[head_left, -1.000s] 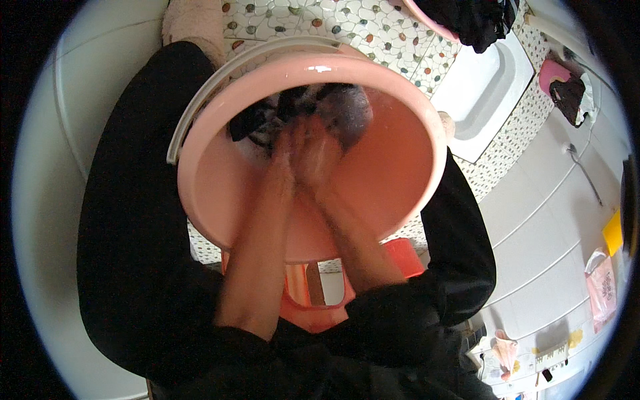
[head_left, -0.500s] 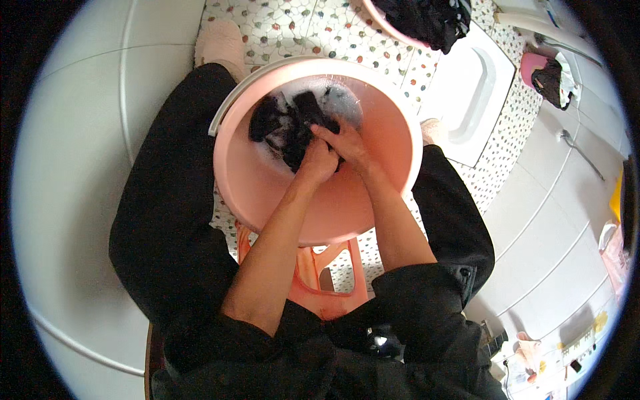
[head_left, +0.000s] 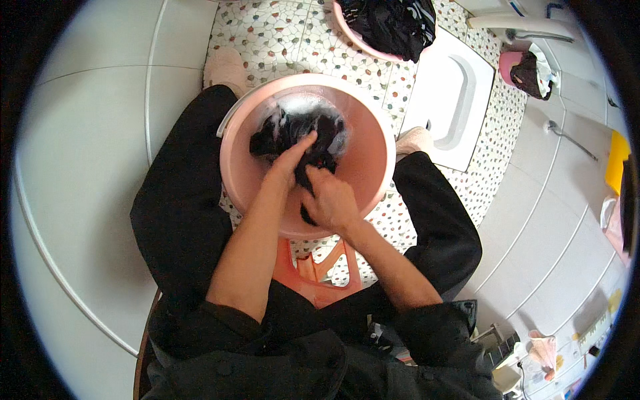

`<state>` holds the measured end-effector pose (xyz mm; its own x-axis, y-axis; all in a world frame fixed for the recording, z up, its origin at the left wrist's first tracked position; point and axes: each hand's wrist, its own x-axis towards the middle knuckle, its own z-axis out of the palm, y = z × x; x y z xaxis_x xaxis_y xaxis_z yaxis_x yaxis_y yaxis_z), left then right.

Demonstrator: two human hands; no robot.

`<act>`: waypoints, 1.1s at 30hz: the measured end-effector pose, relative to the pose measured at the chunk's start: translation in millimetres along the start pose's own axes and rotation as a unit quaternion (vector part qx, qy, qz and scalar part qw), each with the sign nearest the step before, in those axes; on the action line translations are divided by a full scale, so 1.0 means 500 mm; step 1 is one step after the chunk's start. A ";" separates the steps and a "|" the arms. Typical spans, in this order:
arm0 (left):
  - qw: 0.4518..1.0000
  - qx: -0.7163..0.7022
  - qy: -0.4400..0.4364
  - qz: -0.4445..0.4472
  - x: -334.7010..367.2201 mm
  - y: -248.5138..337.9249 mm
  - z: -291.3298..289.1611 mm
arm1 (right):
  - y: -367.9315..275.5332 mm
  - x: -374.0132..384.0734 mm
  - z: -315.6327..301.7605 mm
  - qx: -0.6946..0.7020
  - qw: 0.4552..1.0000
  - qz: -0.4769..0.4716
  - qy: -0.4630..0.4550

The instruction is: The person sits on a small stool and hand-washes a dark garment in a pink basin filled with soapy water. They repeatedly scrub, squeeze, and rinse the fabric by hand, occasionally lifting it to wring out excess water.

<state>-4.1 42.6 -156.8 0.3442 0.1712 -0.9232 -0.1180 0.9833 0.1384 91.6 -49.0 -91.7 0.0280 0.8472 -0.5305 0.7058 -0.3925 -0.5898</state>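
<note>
A pink bucket (head_left: 375,177) stands between my knees with foamy water at its far side. Wet black cloth (head_left: 287,130) is bunched in the suds, and part of it runs up toward me. My left hand (head_left: 288,162) grips this cloth, its thumb lying along the top. Closer to me, my right hand (head_left: 333,200) is closed round the same cloth, and a dark end pokes out below its fingers. The kind of garment cannot be made out. My left fingertips are hidden by the cloth.
A pink basin (head_left: 353,41) heaped with black clothes (head_left: 397,27) sits ahead on the pebble-patterned floor. Right of it is a white squat toilet (head_left: 453,100). Nearer me is an orange-pink plastic stool (head_left: 317,290). A pink bin (head_left: 510,65) stands by the right wall.
My right hand has come back toward me with part of the cloth, to the bucket's near side. My left hand has shifted left and opened its thumb upward. The view has shifted slightly.
</note>
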 end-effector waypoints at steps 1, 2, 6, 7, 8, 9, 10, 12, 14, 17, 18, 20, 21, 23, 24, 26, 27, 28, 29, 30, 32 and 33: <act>1.000 0.007 -0.014 -0.011 0.015 -0.015 -0.011 | -0.019 -0.009 -0.004 0.028 1.000 0.014 0.000; 0.999 0.014 -0.028 -0.022 0.030 -0.028 -0.020 | -0.026 -0.010 0.000 0.057 0.998 0.028 -0.001; 0.999 -0.027 0.004 0.023 0.199 -0.132 -0.159 | -0.021 0.091 0.060 0.057 0.976 0.209 0.030; 0.997 0.013 0.056 0.051 0.198 -0.133 -0.109 | 0.031 0.114 0.085 0.047 0.968 0.237 0.071; 0.996 -0.013 0.081 0.029 0.203 -0.141 -0.105 | 0.083 0.145 0.117 0.040 0.960 0.254 0.111; 0.994 -0.037 0.098 0.005 0.205 -0.145 -0.096 | 0.132 0.176 0.128 0.062 0.954 0.273 0.112; 0.990 -0.066 0.121 -0.012 0.207 -0.141 -0.093 | 0.150 0.205 0.121 0.085 0.949 0.284 0.108; 0.983 0.016 0.178 -0.030 0.201 -0.138 -0.092 | 0.173 0.228 0.118 0.018 0.953 0.295 0.062; 0.976 -0.020 0.216 -0.029 0.214 -0.132 -0.105 | 0.164 0.256 0.121 -0.012 0.957 0.286 0.056; 0.974 -0.100 0.191 -0.068 0.227 -0.099 -0.117 | 0.163 0.295 0.141 -0.012 0.958 0.272 0.085; 0.974 -0.145 0.158 -0.074 0.223 -0.084 -0.106 | 0.181 0.311 0.145 -0.022 0.956 0.282 0.078; 0.977 -0.153 0.120 -0.090 0.234 -0.071 -0.090 | 0.206 0.324 0.173 -0.033 0.957 0.278 0.075; 0.978 -0.155 0.097 -0.099 0.241 -0.068 -0.080 | 0.219 0.322 0.184 -0.034 0.960 0.265 0.082; 0.964 -0.253 0.037 -0.077 0.270 -0.093 -0.114 | 0.205 0.309 0.201 -0.036 0.970 0.225 0.084; 0.952 -0.300 0.002 -0.064 0.289 -0.107 -0.129 | 0.197 0.301 0.200 -0.040 0.974 0.204 0.090; 0.949 -0.300 0.056 -0.082 0.323 -0.136 -0.195 | 0.171 0.281 0.196 -0.014 0.982 0.175 0.066; 0.947 -0.297 0.084 -0.094 0.329 -0.150 -0.222 | 0.152 0.258 0.195 0.017 0.983 0.176 0.038; 0.963 -0.259 0.058 -0.055 0.325 -0.154 -0.225 | 0.135 0.231 0.188 0.046 0.982 0.182 0.013; 0.975 -0.219 0.030 -0.010 0.319 -0.143 -0.221 | 0.109 0.206 0.176 0.042 0.987 0.151 0.030; 0.984 -0.178 0.002 0.031 0.308 -0.134 -0.205 | 0.083 0.174 0.164 0.038 0.990 0.125 0.046; 0.978 -0.205 -0.029 0.011 0.295 -0.113 -0.198 | 0.046 0.150 0.137 0.051 0.993 0.088 0.065; 0.974 -0.222 -0.034 -0.002 0.295 -0.107 -0.196 | 0.035 0.149 0.128 0.068 0.992 0.080 0.069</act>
<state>-38.4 9.1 -335.4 0.4043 0.1859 -0.8956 -0.5029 0.8630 -0.0479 60.7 -15.5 -180.6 0.2347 0.8080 -0.5404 0.5834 -0.5618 -0.5866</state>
